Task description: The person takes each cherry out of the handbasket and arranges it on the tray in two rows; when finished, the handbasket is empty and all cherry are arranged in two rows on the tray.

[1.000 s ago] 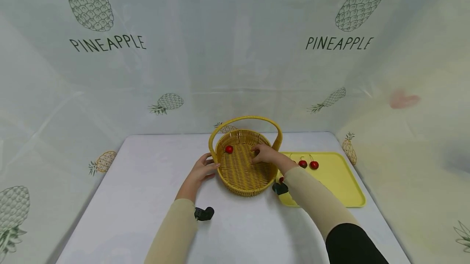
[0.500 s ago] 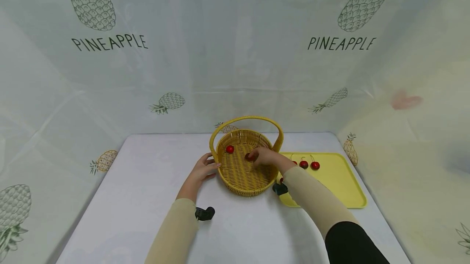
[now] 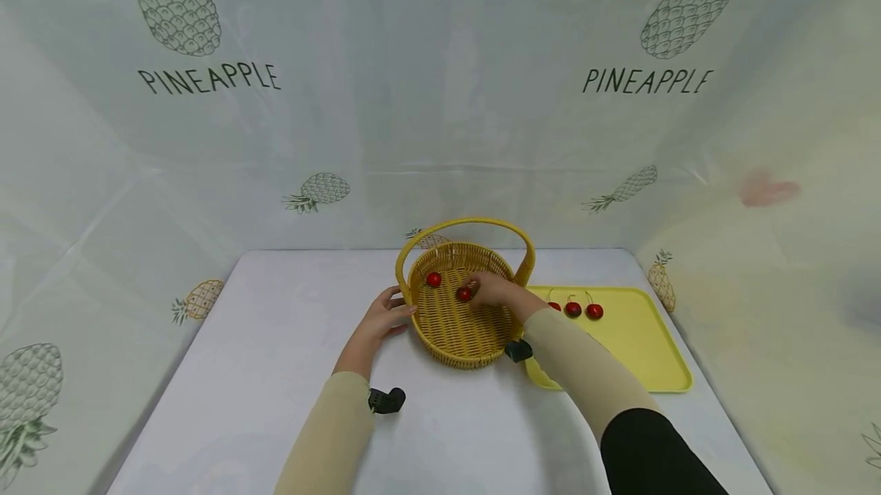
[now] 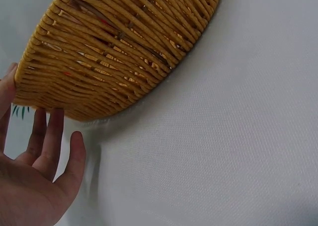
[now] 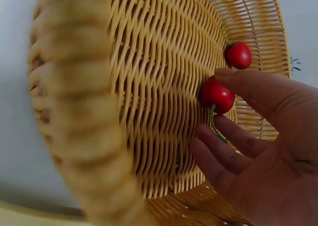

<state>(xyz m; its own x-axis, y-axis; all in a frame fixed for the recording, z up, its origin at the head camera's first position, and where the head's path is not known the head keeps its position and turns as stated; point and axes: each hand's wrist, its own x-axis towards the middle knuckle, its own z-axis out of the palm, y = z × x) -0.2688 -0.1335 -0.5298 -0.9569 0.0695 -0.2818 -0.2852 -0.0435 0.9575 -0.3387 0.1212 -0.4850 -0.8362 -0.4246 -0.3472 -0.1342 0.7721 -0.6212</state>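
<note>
A yellow wicker basket point(image 3: 454, 338) with a tall arched handle stands at the back middle of the table. My left hand point(image 3: 381, 317) rests against its left side near the handle's foot; in the left wrist view its fairly straight fingers point(image 4: 49, 151) are spread along the woven wall. Reaching inside, my right hand point(image 3: 487, 290) has its fingers apart, one fingertip right at the top of a red cherry point(image 5: 217, 96) with a green stem. That cherry lies on the basket's woven bottom. Another red cherry point(image 5: 238, 55) lies farther left in the basket, near the wall.
A yellow tray point(image 3: 640, 342) lies right of the basket, partly covered by my right forearm. Several cherries point(image 3: 594, 312) sit on it toward the back left. Behind the table hangs a pale cloth point(image 3: 440, 97) printed with pineapples.
In the basket, the cherry at my right hand has come into view, first hidden behind the fingers. My right fingers have drawn slightly apart from it. The left hand stays at the basket's side.
</note>
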